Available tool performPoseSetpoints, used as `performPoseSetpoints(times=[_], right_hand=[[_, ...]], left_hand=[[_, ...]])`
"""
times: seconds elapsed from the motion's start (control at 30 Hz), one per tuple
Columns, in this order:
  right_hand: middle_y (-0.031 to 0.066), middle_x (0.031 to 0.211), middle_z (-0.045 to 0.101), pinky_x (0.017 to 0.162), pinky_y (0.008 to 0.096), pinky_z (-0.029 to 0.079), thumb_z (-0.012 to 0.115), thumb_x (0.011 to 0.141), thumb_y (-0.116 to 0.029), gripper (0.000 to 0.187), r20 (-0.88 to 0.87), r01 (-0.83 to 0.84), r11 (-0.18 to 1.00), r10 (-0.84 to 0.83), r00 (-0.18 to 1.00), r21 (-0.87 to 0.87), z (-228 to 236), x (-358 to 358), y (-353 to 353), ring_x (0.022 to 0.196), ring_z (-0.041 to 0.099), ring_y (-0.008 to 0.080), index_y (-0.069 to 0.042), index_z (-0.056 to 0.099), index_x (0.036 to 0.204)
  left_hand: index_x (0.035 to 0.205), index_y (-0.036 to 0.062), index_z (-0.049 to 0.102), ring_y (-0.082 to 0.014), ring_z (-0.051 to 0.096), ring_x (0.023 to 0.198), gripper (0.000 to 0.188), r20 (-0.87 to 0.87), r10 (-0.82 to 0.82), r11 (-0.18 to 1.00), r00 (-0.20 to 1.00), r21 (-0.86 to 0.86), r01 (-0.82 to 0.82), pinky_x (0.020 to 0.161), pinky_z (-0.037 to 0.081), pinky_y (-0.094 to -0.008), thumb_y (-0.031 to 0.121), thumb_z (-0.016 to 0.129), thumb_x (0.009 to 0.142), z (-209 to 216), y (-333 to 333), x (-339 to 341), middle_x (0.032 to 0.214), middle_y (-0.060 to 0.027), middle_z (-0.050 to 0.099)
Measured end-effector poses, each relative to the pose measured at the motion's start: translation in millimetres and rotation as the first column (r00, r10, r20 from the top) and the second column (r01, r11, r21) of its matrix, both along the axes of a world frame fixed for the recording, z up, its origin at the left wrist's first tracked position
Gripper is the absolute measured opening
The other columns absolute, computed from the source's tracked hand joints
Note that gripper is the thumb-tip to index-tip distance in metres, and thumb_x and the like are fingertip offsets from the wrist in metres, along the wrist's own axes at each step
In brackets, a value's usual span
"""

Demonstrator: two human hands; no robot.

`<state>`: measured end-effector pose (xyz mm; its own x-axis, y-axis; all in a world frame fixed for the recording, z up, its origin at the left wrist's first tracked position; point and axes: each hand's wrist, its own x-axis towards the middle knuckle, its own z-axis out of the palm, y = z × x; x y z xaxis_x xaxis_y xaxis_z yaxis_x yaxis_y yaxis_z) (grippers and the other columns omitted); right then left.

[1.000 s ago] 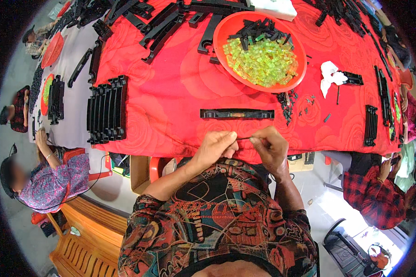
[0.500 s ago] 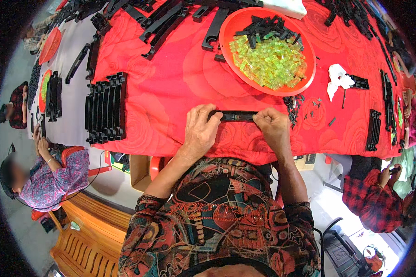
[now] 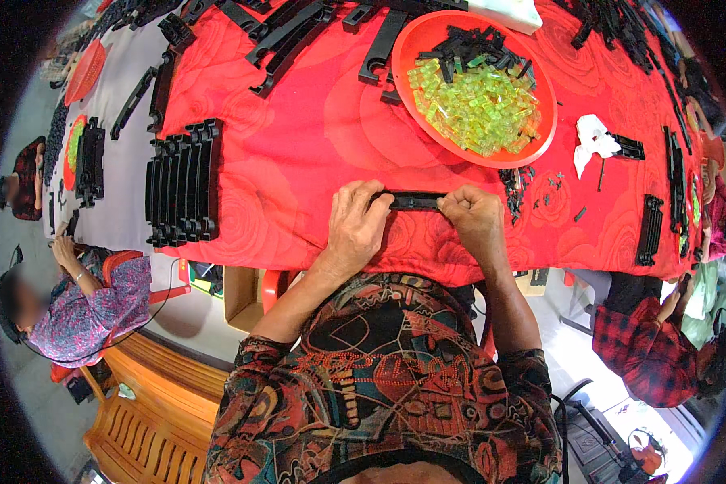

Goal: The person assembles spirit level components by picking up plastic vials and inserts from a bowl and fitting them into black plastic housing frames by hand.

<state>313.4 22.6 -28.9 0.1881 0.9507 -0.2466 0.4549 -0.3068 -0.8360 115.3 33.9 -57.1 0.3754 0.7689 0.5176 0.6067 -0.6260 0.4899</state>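
The black bar [image 3: 415, 200], a short flat plastic strip, lies across the red cloth [image 3: 298, 161] on the worktop [image 3: 129, 202], close to the near edge and straight in front of the person. Only the head view shows it, looking down from above.

The left hand [image 3: 356, 227] rests palm down on the cloth with its fingers curled over the left end of the bar, closed on it; the thumb is tucked under and cannot be made out. The right hand [image 3: 474, 222] is closed the same way on the right end, knuckles up, fingers bent over the strip. Between the two hands the middle of the bar shows bare, lying level and touching the cloth.

Beyond the bar, further up the cloth, stands a round orange tray [image 3: 540, 133] filled with small clear yellow-green pieces [image 3: 472, 101] and a few black bits on top. Just to the right of the right hand lies a scatter of small black parts [image 3: 515, 189], and beyond them a crumpled white rag [image 3: 593, 137]. To the left of the left hand, well apart from it, a row of long black bars [image 3: 181, 194] stands side by side at the edge of the cloth. More long black pieces [image 3: 290, 32] lie along the far side.

Another person in a patterned top [image 3: 97, 302] sits at the left end of the worktop, and a person in a red checked shirt [image 3: 649, 355] at the right.
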Motion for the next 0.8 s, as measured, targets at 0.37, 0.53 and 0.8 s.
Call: performPoseSetpoints(times=[0.37, 0.53, 0.8], right_hand=[[0.0151, 0.058, 0.056, 0.053, 0.0428, 0.043, 0.064, 0.072, -0.017, 0.021, 0.232, -0.109, 0.992, 0.121, 0.965, -0.064, 10.0, -2.2, 7.5, 0.057, 0.057, 0.0332, -0.001, 0.053, 0.065], [0.0165, 0.061, 0.056, 0.056, 0.0473, 0.043, 0.063, 0.072, -0.018, 0.022, 0.291, -0.199, 0.979, 0.206, 0.934, -0.053, 6.2, -0.5, 7.0, 0.063, 0.058, 0.0376, -0.001, 0.049, 0.070], [0.0140, 0.057, 0.052, 0.053, 0.0422, 0.041, 0.065, 0.073, -0.019, 0.026, 0.360, -0.178, 0.984, 0.164, 0.918, 0.004, -2.8, -3.5, 1.4, 0.057, 0.056, 0.0325, -0.002, 0.046, 0.067]], left_hand=[[0.092, 0.0027, 0.058, -0.0292, 0.051, 0.091, 0.022, -0.005, -0.014, 0.999, 1.000, -0.033, 0.014, 0.075, 0.040, -0.0390, 0.006, 0.064, 0.071, 3.2, 0.3, -1.8, 0.097, -0.0109, 0.054], [0.089, 0.0025, 0.057, -0.0296, 0.052, 0.086, 0.022, 0.028, -0.055, 0.985, 0.998, -0.160, 0.058, 0.074, 0.040, -0.0389, 0.013, 0.066, 0.073, 12.7, 11.2, -8.3, 0.091, -0.0117, 0.057], [0.087, 0.0020, 0.057, -0.0317, 0.054, 0.083, 0.021, -0.204, -0.212, 0.896, 0.956, -0.430, 0.107, 0.073, 0.043, -0.0409, 0.016, 0.067, 0.075, 21.3, 42.9, 11.7, 0.084, -0.0132, 0.057]])
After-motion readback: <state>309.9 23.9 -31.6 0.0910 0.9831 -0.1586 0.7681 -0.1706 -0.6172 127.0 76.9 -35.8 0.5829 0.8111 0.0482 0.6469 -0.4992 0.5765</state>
